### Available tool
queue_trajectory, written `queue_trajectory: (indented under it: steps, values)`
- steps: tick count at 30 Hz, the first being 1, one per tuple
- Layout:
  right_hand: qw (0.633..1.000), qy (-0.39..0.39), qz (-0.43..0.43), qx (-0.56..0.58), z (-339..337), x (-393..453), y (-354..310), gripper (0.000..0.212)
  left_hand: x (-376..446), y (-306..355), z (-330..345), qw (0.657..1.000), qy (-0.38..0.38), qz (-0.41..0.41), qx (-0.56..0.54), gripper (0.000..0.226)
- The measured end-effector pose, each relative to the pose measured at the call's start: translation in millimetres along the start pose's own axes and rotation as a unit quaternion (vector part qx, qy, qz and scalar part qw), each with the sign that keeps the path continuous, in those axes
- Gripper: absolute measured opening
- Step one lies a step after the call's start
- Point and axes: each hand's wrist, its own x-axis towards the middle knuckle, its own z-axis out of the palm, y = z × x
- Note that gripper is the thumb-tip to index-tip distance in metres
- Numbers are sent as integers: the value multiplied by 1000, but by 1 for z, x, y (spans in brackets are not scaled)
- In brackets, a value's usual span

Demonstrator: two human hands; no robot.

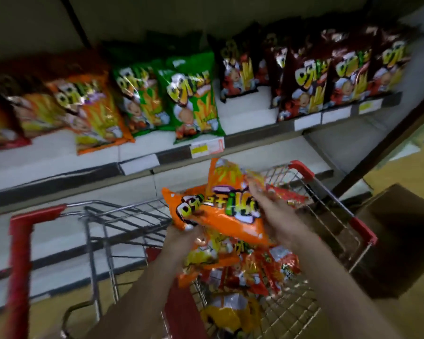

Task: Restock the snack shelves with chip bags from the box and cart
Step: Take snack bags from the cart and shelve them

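Observation:
Both hands hold orange chip bags (218, 211) above the wire cart (333, 192). My left hand (181, 237) grips the bundle from below at its left end. My right hand (267, 204) lies over the bags' right side, fingers curled round them. More orange and red bags (245, 272) lie piled inside the cart under my hands. On the shelf (157, 148) above stand orange bags (93, 111) at the left, green bags (191, 96) in the middle and dark red bags (311, 79) at the right.
The cart has red corner guards and a red handle (20, 241) at the left. A brown cardboard box (402, 228) sits on the floor to the right of the cart. White lower shelves (59, 231) run behind the cart. The picture is motion-blurred.

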Motion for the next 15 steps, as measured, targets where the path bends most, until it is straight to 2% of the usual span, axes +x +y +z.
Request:
queue_trajectory:
  steps: [1,3,5,7,8,10,12,13,14,15]
  values:
    - [999,4,-16,-45,20,-13,-3,89,-9,2,-5,999,-9,5,-31,12]
    - [985,28,-68,-159,53,-38,-13,90,-22,9,-18,997,-7,10,-79,34]
    - [950,68,-162,-259,74,-62,-23,95,-33,15,-38,995,12,12,-100,24]
    - [879,94,-287,-368,81,-83,-41,96,-47,27,-58,995,24,21,-94,7]
    - [838,79,-343,-418,79,-87,-50,94,-52,32,-69,996,28,33,-80,11]
    - [738,-2,-420,-529,75,-100,-76,98,-67,46,-92,995,33,77,-51,20]
    - [628,-73,-427,-646,78,-112,-102,115,-76,55,-110,994,18,103,17,14]
    - [585,-102,-419,-687,84,-119,-113,122,-84,61,-118,992,4,105,66,14]
    - [561,-132,-411,-707,92,-125,-120,128,-90,65,-125,987,-3,111,116,27]
    - [557,-163,-395,-712,102,-134,-124,131,-95,69,-134,979,-5,118,169,40]
